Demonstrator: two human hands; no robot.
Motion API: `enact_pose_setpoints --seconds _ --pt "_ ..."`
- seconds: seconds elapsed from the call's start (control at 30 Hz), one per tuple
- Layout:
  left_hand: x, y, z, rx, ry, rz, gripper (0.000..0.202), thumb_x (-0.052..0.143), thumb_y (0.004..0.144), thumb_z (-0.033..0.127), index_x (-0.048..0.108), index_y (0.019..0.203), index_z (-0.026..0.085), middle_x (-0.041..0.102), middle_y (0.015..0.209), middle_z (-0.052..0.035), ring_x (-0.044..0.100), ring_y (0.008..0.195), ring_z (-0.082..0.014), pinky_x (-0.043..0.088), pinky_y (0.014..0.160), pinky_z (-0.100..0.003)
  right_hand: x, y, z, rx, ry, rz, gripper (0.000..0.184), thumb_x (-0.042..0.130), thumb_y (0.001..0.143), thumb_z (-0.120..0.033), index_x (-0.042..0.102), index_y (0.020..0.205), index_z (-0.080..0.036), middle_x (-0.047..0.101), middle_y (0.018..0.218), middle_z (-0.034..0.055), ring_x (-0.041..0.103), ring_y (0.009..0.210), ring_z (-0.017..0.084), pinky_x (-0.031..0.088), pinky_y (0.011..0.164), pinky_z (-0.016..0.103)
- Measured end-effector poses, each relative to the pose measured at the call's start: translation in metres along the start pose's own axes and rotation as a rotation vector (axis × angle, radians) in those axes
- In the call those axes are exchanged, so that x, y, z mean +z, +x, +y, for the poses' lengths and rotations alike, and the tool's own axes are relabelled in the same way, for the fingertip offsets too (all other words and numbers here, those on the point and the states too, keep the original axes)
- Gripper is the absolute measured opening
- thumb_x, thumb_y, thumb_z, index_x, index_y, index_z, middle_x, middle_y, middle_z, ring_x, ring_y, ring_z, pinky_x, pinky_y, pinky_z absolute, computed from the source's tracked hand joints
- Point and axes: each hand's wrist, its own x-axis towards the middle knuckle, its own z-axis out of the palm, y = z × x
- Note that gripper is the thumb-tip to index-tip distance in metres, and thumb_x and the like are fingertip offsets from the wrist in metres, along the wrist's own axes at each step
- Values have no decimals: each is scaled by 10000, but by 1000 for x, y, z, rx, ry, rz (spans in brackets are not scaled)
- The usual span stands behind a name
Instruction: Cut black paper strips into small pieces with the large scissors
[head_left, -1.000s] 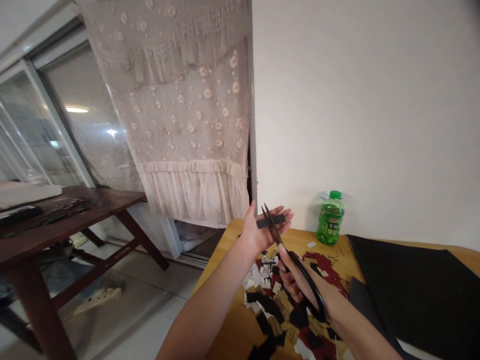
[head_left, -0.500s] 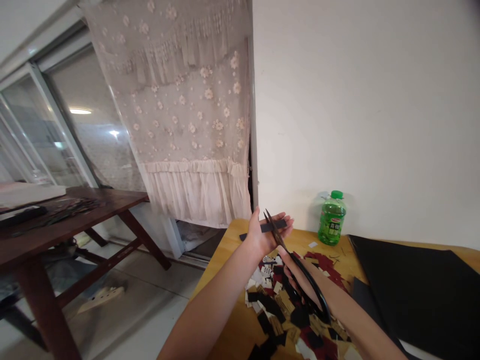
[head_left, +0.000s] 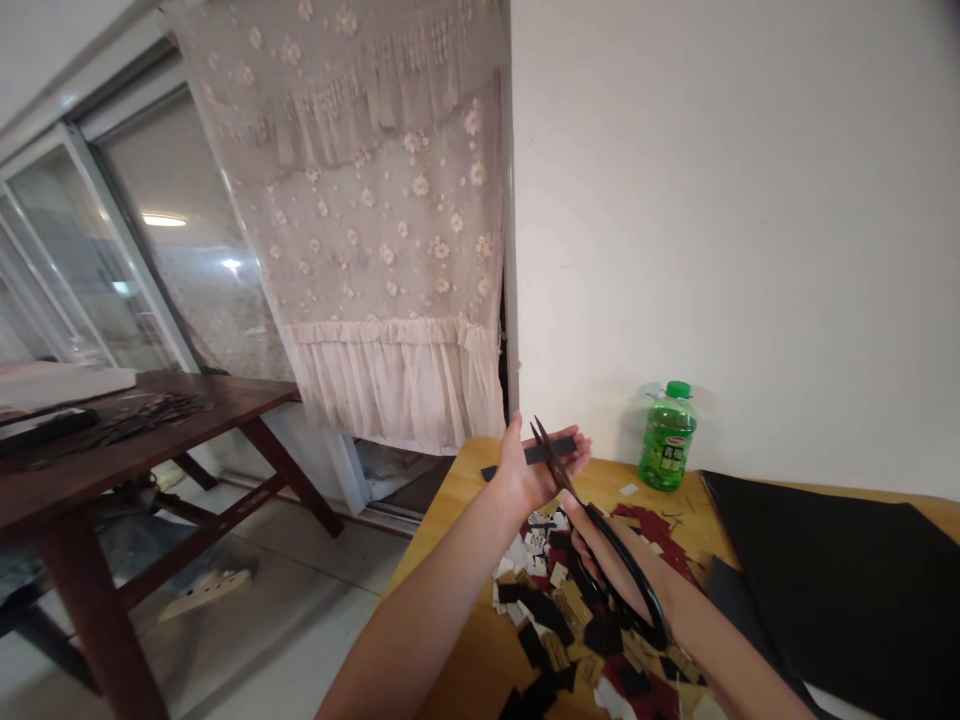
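Note:
My left hand [head_left: 529, 468] is turned palm up over the near-left part of the wooden table, its fingers stretched out and thumb raised. A narrow black strip [head_left: 541, 453] lies across the palm and passes behind the thumb, held there. My right hand [head_left: 600, 545] grips black-handled scissors [head_left: 621, 560]. Their blades are slightly apart and reach over the strip at the left palm. Below both hands spreads a pile of small cut pieces [head_left: 568, 603] in black, tan, white and dark red. Part of the scissor handle is hidden by my right fingers.
A green-capped bottle of green liquid [head_left: 667, 440] stands by the wall. Large black sheets [head_left: 847, 580] lie on the right of the wooden table [head_left: 442, 520]. To the left, a dark table [head_left: 247, 400] bears scraps; a person's shoe [head_left: 206, 595] shows beneath it. A lace curtain [head_left: 390, 250] hangs behind.
The view has shifted very slightly. Both hands, the strip and the scissors keep nearly the same pose, with the blades still slightly apart over the strip.

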Motion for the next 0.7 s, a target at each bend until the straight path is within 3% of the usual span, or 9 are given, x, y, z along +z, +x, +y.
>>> enact_pose_setpoints --seconds 0.33,0.5,0.7 --pt "0 2 -1 10 -19 23 706 227 873 574 568 961 -38 611 697 -183 619 669 -244 516 620 -344 -2 9 11 -36 -35 -87 542 423 716 -717 347 519 -218 308 458 -51 333 464 115 304 436 245" --pt "0 2 -1 12 -27 30 711 237 867 585 580 916 -36 606 709 -193 620 686 -245 521 639 -342 -3 10 12 -95 -17 -59 515 459 725 -676 431 524 -203 347 472 -47 351 472 117 343 456 248" --pt "1 2 -2 32 -30 45 706 234 873 570 583 922 -42 610 710 -202 618 680 -243 520 626 -338 1 11 11 -83 -103 -2 496 445 747 -640 428 504 -208 338 436 -47 354 470 130 344 455 256"
